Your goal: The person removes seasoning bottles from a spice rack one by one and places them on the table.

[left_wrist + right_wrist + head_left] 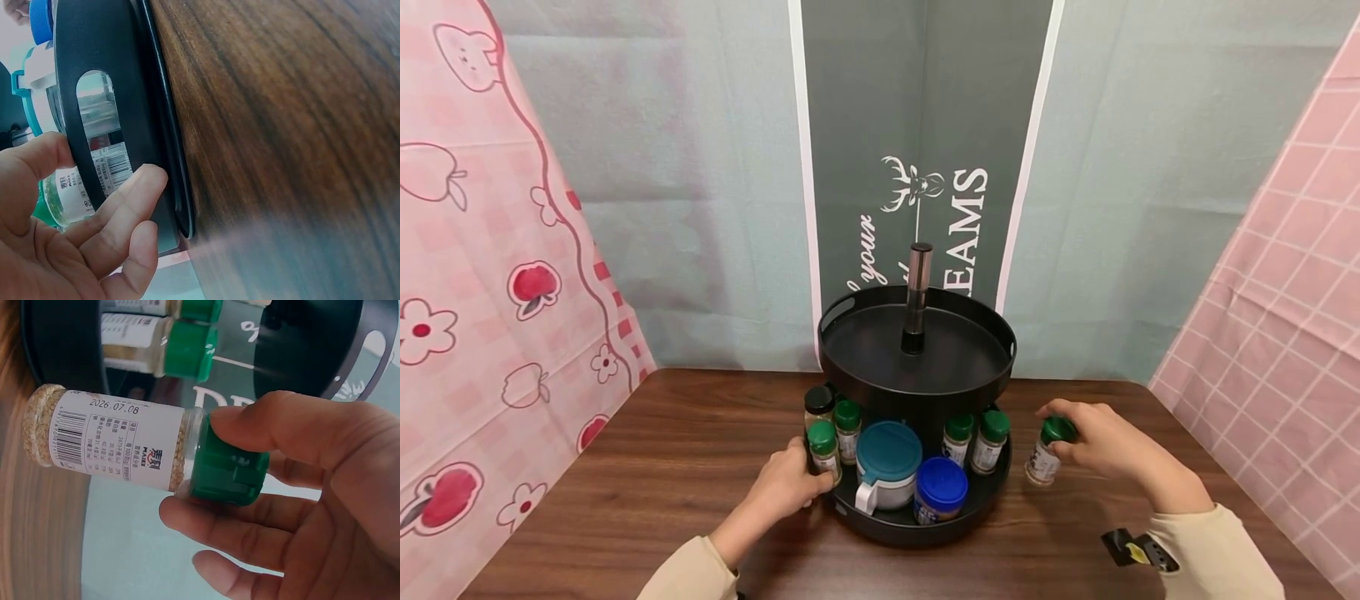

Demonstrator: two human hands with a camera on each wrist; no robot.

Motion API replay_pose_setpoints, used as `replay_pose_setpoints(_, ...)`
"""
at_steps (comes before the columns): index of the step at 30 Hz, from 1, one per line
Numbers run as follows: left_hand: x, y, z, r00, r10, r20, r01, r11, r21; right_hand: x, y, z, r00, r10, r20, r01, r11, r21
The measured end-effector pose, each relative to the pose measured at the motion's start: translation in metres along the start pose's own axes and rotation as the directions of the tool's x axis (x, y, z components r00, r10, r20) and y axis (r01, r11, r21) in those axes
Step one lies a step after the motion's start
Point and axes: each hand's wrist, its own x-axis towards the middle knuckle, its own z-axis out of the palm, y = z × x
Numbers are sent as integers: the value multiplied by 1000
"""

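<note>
Your right hand [1096, 435] pinches the green plastic cap [230, 464] of a clear, seed-filled cylindrical jar [115, 439] beside the round, black two-tier rack [868, 346], whose lower rim [910, 535] your left hand [784, 482] grips; likely light, rigid and slick-sided, the jar seems best held around that cap.

From my head view, my left hand [786, 482] pinches, thumb opposite fingers, lower left of centre; my right hand [1097, 437] grips at lower right, forearms [735, 531] slanting inward.
</note>
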Motion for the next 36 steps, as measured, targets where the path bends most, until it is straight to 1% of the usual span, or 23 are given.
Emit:
replay_pose_setpoints(7, -2, -1, 1, 1000, 13, -6, -13, 1000, -6, 1, 13, 5, 999, 48, 7, -48, 999, -21)
replay_pose_setpoints(16, -3, -2, 0, 1000, 4, 9, -4, 1000, -13, 3, 24, 17, 998, 55, 25, -54, 997, -47)
replay_pose_setpoints(21, -3, -2, 1, 1000, 1, 13, -1, 1000, -10, 4, 27, 21, 996, 80, 35, -78, 995, -57)
replay_pose_setpoints(26, -2, -2, 3, 999, -1, 35, 2, 1000, -25, 1, 33, 24, 996, 72, 44, -70, 996, -63)
replay_pose_setpoints(31, 0, -2, 3, 1000, -1, 25, 1, 999, -34, 0, 37, 25, 998, 62, 25, -60, 997, -55)
replay_pose_setpoints(36, 2, -1, 1, 1000, -6, 22, 6, 1000, -16, 3, 37, 25, 999, 44, 14, -43, 998, -56)
